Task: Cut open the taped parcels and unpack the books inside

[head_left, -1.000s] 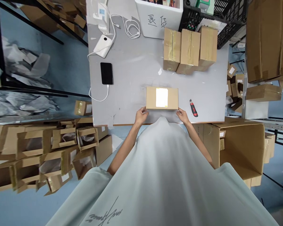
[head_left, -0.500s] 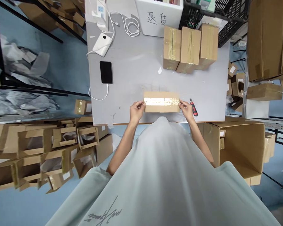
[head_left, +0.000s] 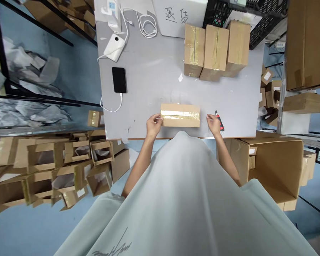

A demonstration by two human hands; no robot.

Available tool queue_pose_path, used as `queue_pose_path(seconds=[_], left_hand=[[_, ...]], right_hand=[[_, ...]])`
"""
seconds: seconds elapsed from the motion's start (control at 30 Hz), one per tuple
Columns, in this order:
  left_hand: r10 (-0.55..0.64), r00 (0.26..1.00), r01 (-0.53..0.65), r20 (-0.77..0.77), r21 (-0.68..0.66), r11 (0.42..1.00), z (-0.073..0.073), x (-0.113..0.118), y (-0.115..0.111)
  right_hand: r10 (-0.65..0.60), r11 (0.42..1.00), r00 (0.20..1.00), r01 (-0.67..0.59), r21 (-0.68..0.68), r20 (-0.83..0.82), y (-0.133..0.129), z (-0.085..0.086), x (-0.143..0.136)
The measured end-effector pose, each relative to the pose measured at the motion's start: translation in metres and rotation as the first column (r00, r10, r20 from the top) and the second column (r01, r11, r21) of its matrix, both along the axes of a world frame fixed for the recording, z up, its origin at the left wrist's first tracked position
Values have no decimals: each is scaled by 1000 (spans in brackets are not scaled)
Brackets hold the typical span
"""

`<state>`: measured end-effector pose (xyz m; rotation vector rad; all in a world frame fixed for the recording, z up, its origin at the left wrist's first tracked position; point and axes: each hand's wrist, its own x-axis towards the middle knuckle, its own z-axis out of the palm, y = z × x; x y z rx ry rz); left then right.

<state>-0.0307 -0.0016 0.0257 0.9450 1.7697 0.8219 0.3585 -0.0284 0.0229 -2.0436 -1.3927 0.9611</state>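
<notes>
A small cardboard box point(head_left: 180, 121) with shiny clear tape along its top lies near the front edge of the table. My left hand point(head_left: 154, 126) pinches the box's left end between thumb and fingers. Off the right end, with a gap between, is my right hand point(head_left: 213, 123), its fingers drawn together. Whatever those fingertips hold, if anything, is too small to make out. Just beside that hand lies a red and black utility knife point(head_left: 219, 121), partly behind it.
Three taped cardboard boxes point(head_left: 216, 49) stand at the back right, near a white bin point(head_left: 180, 21) and a black crate point(head_left: 269, 21). A phone point(head_left: 119, 80) on a cable and a white power bank point(head_left: 114, 48) lie left. A large open carton point(head_left: 274, 167) stands right of me.
My right hand has come away from the box's right end and moved slightly right. The box has shifted a little left, with my left hand still at its left end.
</notes>
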Motion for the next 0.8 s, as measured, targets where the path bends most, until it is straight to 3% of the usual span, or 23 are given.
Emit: queue_pose_path(seconds=[0.13, 0.23, 0.33, 0.8], left_hand=[[-6, 1000, 6, -14, -12, 1000, 3, 0, 1], [18, 1000, -18, -24, -14, 1000, 5, 1, -2], [35, 999, -35, -22, -11, 999, 6, 3, -6], [134, 989, -134, -56, 5, 991, 5, 15, -10]], right_hand=[[6, 988, 938, 48, -148, 348, 2, -11, 48], [81, 936, 872, 100, -337, 484, -6, -20, 69], [125, 910, 861, 98, -403, 493, -18, -28, 74], [136, 932, 831, 77, -354, 539, -27, -56, 73]])
